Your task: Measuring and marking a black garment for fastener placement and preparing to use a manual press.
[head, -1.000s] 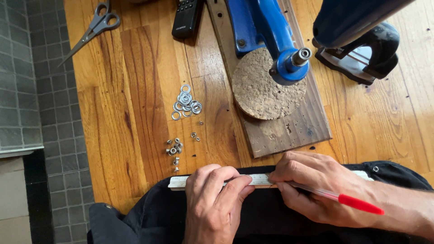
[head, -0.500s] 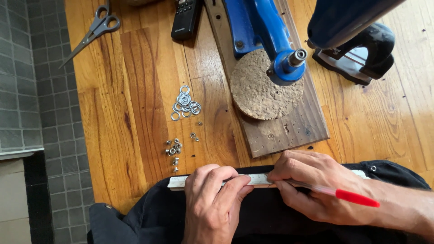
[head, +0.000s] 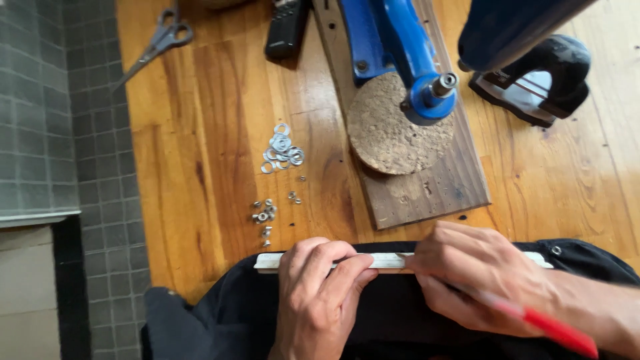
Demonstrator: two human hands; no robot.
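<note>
A white ruler lies across black fabric at the near edge of a wooden table. My left hand presses its fingers down on the ruler's left part. My right hand holds a red pen with its tip against the ruler's edge near the middle. A small metal eyelet sits in the fabric at the right.
A blue hand press stands on a wooden board with a round cork pad. Loose metal rings and small eyelet pieces lie left of it. Scissors, a black remote and a dark machine lie behind.
Both hands stay on the ruler; the right hand with the pen has shifted only slightly. The view has drifted a little.
</note>
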